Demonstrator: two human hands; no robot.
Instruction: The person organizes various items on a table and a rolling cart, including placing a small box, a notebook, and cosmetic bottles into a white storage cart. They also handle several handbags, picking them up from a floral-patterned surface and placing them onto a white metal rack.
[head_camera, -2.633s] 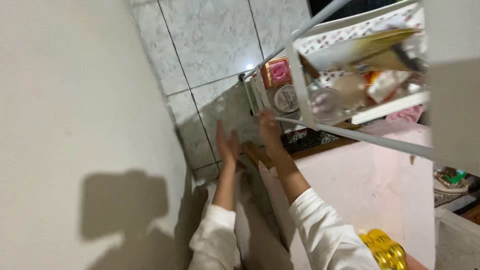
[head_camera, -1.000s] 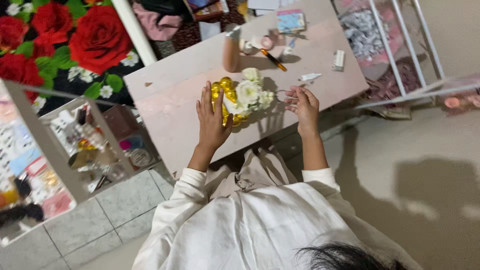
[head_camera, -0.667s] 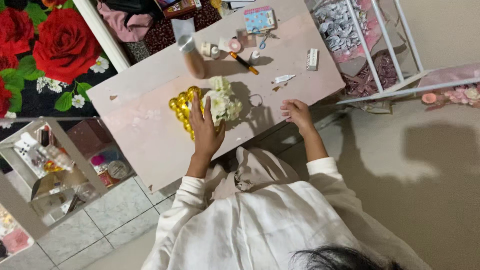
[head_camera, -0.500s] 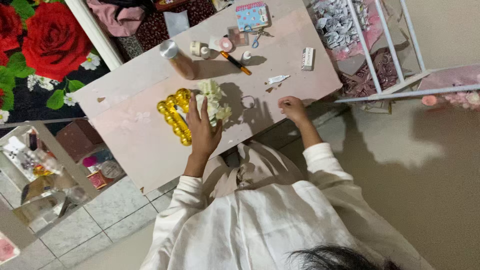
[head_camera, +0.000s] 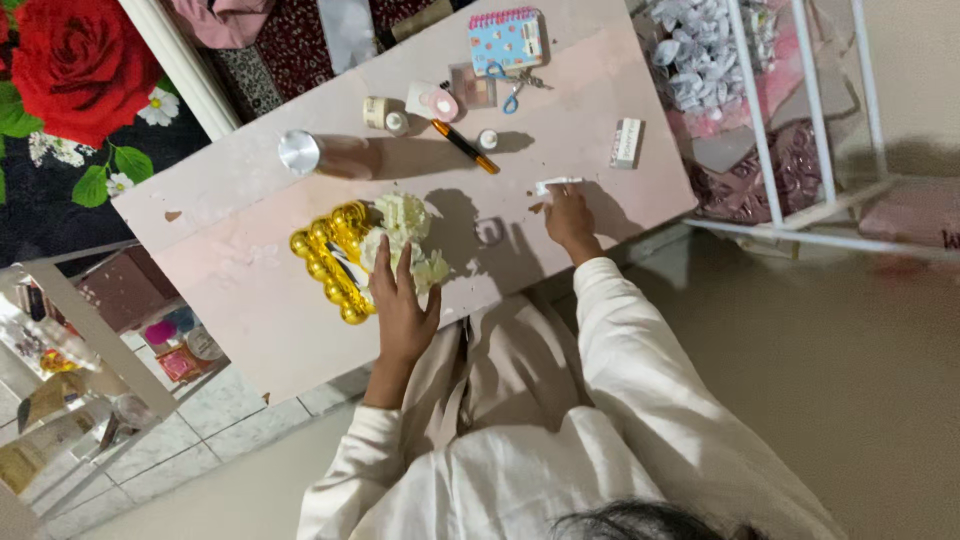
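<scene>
A pale pink table (head_camera: 280, 330) holds a ring of gold balls (head_camera: 325, 265) with white flowers (head_camera: 400, 215) set against it. My left hand (head_camera: 402, 305) lies flat on the flowers and the ring, fingers spread, gripping nothing. My right hand (head_camera: 568, 215) is stretched further along the table, its curled fingertips pinching a small white tube (head_camera: 556, 184). A small ring-shaped piece (head_camera: 490, 232) lies between my two hands. Both arms wear white sleeves.
At the table's far side are a capped bottle lying down (head_camera: 320, 155), an orange pen (head_camera: 465, 147), scissors (head_camera: 515, 85), a blue spiral notebook (head_camera: 505, 40), small jars (head_camera: 378, 112) and a white box (head_camera: 627, 142). A white wire rack (head_camera: 770, 130) stands right, a cluttered shelf (head_camera: 60, 360) left.
The view swung from a wall and shelf down to the table. My left hand stayed on the flowers. My right hand moved from the table's near edge forward to the white tube.
</scene>
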